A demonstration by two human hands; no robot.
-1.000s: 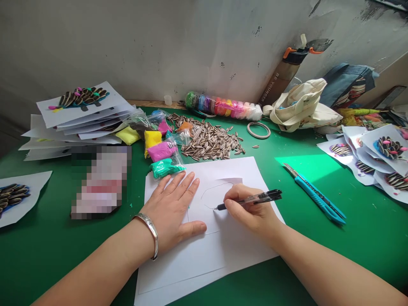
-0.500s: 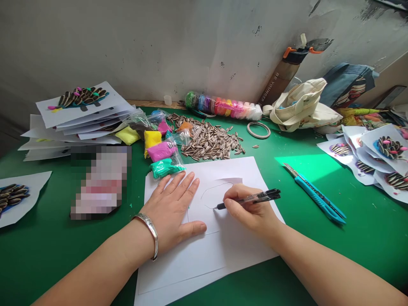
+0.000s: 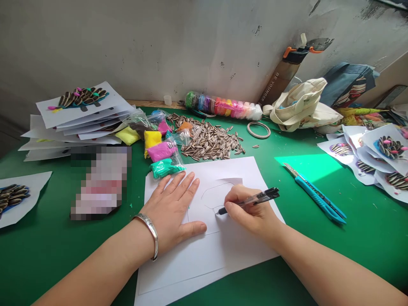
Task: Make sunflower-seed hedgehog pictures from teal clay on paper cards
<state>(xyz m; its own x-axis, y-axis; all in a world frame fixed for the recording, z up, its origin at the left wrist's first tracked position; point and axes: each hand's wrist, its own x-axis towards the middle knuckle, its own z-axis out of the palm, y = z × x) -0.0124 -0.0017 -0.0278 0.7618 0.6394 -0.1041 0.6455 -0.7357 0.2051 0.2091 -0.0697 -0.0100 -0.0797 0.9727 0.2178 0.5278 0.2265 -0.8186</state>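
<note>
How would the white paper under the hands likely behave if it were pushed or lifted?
The white paper looks thin, so probably light and floppy when lifted. It likely slides easily on the smooth green table; the left hand lies flat on it while the right hand draws with the black pen.

— What does the person wear on the arms?
— No sleeves show; both forearms are bare from the lower edge of the picture up to the hands.
— Any jewellery?
— One piece: a silver bangle (image 3: 149,233) round the wrist of the left hand (image 3: 172,208). It is a broad, smooth metal band with a rounded, shiny face, and it looks open-ended rather than a closed ring, though the gap is hard to make out.
— And the right hand (image 3: 251,211)?
— Nothing on its wrist. No rings show on the fingers of either hand.
— The nails?
— Short and unpainted on the left; the right's are mostly hidden.
</note>
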